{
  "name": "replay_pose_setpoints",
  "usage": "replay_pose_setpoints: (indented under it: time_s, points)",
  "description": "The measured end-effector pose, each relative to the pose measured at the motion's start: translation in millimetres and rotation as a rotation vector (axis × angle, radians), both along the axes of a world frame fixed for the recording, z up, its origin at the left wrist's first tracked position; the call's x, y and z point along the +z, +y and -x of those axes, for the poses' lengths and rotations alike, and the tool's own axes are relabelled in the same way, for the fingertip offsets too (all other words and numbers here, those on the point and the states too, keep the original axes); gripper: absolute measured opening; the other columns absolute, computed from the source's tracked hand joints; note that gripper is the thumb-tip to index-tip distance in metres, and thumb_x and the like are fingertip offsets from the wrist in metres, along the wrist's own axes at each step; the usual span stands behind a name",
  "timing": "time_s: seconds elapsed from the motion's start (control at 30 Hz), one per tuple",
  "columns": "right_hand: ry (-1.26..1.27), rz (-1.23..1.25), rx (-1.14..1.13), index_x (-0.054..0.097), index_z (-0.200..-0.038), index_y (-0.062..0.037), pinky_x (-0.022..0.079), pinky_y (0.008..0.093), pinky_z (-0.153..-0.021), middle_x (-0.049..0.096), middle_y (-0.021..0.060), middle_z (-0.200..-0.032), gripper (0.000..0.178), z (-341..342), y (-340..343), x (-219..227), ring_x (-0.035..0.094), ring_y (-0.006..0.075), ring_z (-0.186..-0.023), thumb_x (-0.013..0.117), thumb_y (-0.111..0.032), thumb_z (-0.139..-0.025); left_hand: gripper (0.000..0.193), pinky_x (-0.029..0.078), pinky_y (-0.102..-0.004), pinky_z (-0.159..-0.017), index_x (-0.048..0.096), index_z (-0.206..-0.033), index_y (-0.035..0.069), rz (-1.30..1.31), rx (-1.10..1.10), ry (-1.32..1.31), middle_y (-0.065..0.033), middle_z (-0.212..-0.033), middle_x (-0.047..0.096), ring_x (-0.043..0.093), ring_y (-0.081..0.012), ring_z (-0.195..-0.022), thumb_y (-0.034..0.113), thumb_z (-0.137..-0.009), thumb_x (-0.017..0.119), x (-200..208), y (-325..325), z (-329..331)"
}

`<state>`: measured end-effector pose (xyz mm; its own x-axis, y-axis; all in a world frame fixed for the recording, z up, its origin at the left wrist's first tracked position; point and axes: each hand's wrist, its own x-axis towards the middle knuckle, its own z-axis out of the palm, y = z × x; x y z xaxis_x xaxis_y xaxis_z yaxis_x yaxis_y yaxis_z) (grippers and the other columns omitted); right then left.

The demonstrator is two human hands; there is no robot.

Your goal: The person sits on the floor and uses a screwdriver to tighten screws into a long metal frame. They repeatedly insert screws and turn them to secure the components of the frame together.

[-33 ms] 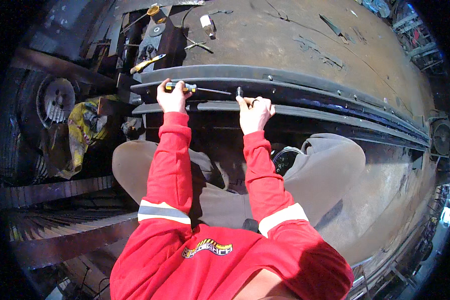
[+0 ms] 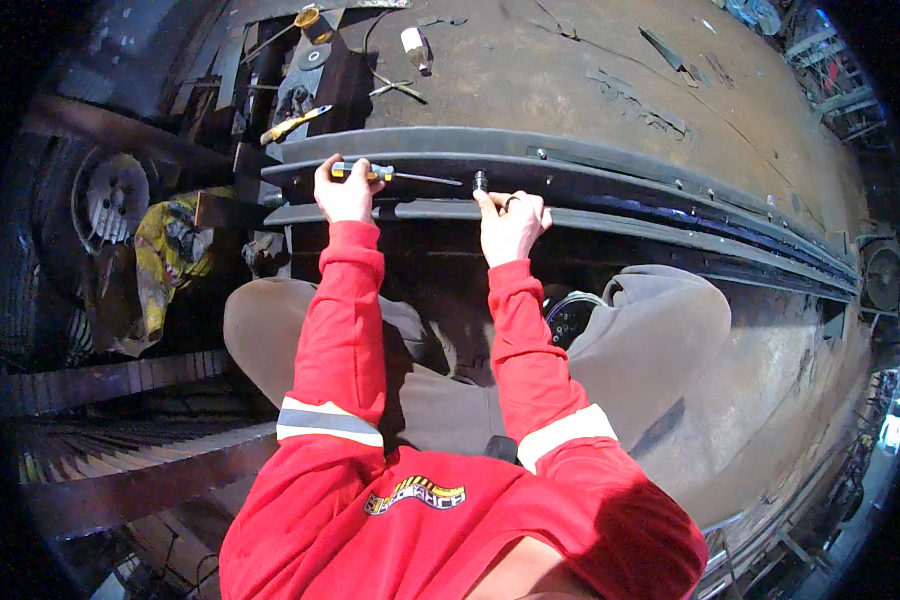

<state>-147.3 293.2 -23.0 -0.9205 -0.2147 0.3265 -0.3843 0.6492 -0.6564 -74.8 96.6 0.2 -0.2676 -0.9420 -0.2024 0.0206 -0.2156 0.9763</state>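
My left hand (image 2: 347, 193) is closed round the grey and yellow handle of a screwdriver (image 2: 422, 179). The shaft lies nearly level and its tip points right, close to a small dark metal cylinder (image 2: 480, 182). That cylinder, perhaps a bolt or bushing, is pinched in the fingers of my right hand (image 2: 513, 225), which wears a dark ring. Both hands are over the near side of a long dark steel beam (image 2: 610, 183) that runs across in front of me. Whether the screwdriver tip touches the cylinder I cannot tell.
A yellow-handled brush (image 2: 296, 125) lies beyond the beam's left end. Behind it are a round tin (image 2: 312, 26) and a white-and-brown bottle (image 2: 416, 49). A stained yellow cloth (image 2: 162, 262) hangs at left by a wheel (image 2: 112, 200). A bowl of small parts (image 2: 572, 318) sits by my right leg.
Both hands stay almost in place, still holding the screwdriver and the cylinder. The cylinder is shifted very slightly; nothing is let go.
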Motion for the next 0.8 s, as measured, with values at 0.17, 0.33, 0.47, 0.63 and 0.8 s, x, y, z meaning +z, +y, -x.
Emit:
replay_pose_setpoints:
  time_s: [0.17, 0.33, 0.47, 0.63, 0.8]
  points:
    - [0.025, 0.021, 0.003, 0.072, -0.069, -0.0125, 0.03, 0.0398, -0.088, 0.056, -0.0012, -0.067, 0.022, 1.6, -0.8, -3.6, 0.051, 0.0204, -0.087, 0.078, -0.033, -0.07, 0.048, 0.062, -0.0325, -0.056, 0.049, -0.119, -0.005, 0.043, 0.001, -0.009, -0.0212, -0.11, 0.052, 0.066, -0.0276, -0.077, -0.001, -0.076, 0.07, 2.3, 7.7, 1.1]
    - [0.023, 0.028, 0.013, 0.071, -0.068, -0.0126, 0.03, 0.0392, -0.086, 0.056, -0.0007, -0.067, 0.021, 0.7, -1.7, -3.6, 0.052, 0.0209, -0.086, 0.078, -0.033, -0.069, 0.045, 0.061, -0.0335, -0.055, 0.051, -0.116, -0.006, 0.12, -0.007, -0.067, -0.0212, -0.104, 0.055, 0.067, -0.0273, -0.073, -0.001, -0.075, 0.07, 6.2, 15.2, -0.6]
    - [0.0, 0.012, 0.007, 0.073, -0.071, -0.0116, 0.029, 0.0401, -0.091, 0.056, -0.0015, -0.067, 0.025, 0.9, -1.8, -4.5, 0.051, 0.0194, -0.088, 0.077, -0.036, -0.072, 0.045, 0.061, -0.0341, -0.055, 0.051, -0.116, -0.006, 0.121, -0.006, -0.074, -0.0205, -0.103, 0.056, 0.067, -0.0269, -0.071, -0.001, -0.075, 0.07, 7.6, 21.0, -1.2]
    - [0.038, 0.015, 0.009, 0.072, -0.071, -0.0111, 0.029, 0.0409, -0.092, 0.055, -0.0019, -0.067, 0.024, 1.3, -1.6, -5.3, 0.051, 0.0191, -0.088, 0.077, -0.035, -0.073, 0.046, 0.061, -0.0339, -0.054, 0.052, -0.116, -0.006, 0.076, 0.006, -0.049, -0.02, -0.102, 0.056, 0.067, -0.0267, -0.07, 0.0, -0.075, 0.071, -3.7, 18.8, -1.6]
    - [0.019, 0.029, 0.008, 0.072, -0.069, -0.0121, 0.03, 0.0411, -0.09, 0.056, -0.001, -0.067, 0.021, 1.4, -1.6, -3.8, 0.051, 0.0207, -0.087, 0.078, -0.032, -0.07, 0.047, 0.061, -0.0385, -0.06, 0.051, -0.116, -0.006, 0.013, -0.02, -0.111, -0.0211, -0.103, 0.055, 0.064, -0.0308, -0.081, 0.003, -0.075, 0.072, -7.0, 15.3, -4.4]
